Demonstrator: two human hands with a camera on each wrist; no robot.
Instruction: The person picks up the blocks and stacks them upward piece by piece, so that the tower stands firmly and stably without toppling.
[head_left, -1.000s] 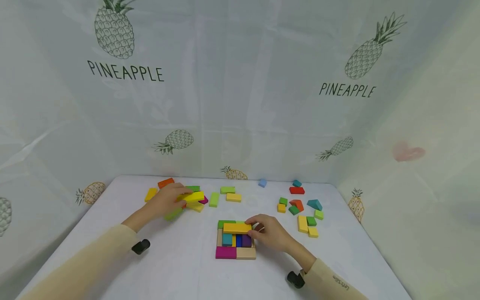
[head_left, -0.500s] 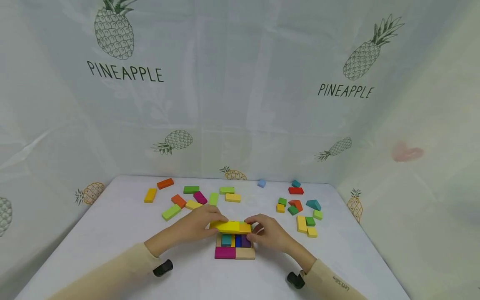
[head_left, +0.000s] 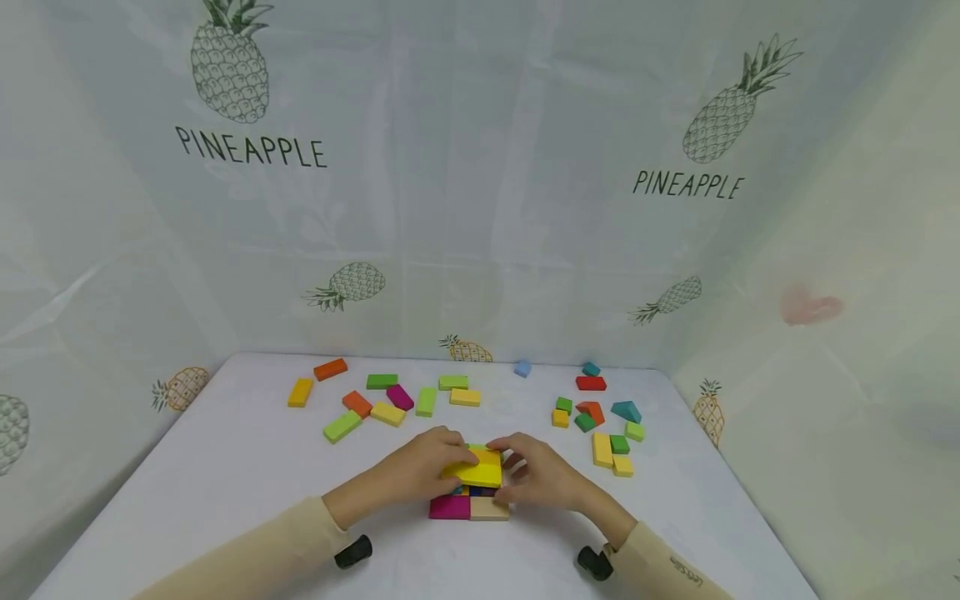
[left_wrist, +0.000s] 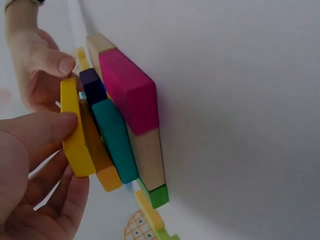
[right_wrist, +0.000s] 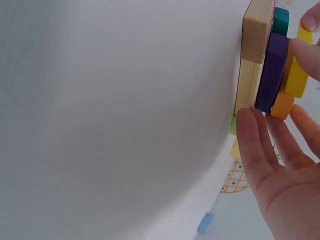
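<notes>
Between thumb and fingers my left hand (head_left: 431,465) pinches a yellow block (head_left: 486,472) over a layered stack of coloured blocks. Just under it in the left wrist view lies an orange block (left_wrist: 106,172), above a teal block (left_wrist: 115,140). My right hand (head_left: 546,477) holds the orange block's right end, its thumb on the near side and fingers behind. A purple block (right_wrist: 272,72) lies below that end in the right wrist view. The bottom layer shows a magenta block (head_left: 449,507) and a plain wooden block (head_left: 490,509) at the front. Hands and the yellow block hide much of the top.
Loose blocks lie at the back left, among them a light green block (head_left: 342,427) and an orange-red block (head_left: 331,369). More lie at the right, including a teal triangular block (head_left: 626,412) and a red block (head_left: 591,383). A pineapple-print sheet (head_left: 480,208) rises behind the table.
My left hand has brought the yellow block from the back left to the stack, then further right over the orange block. The right hand has stayed at the stack's right end.
</notes>
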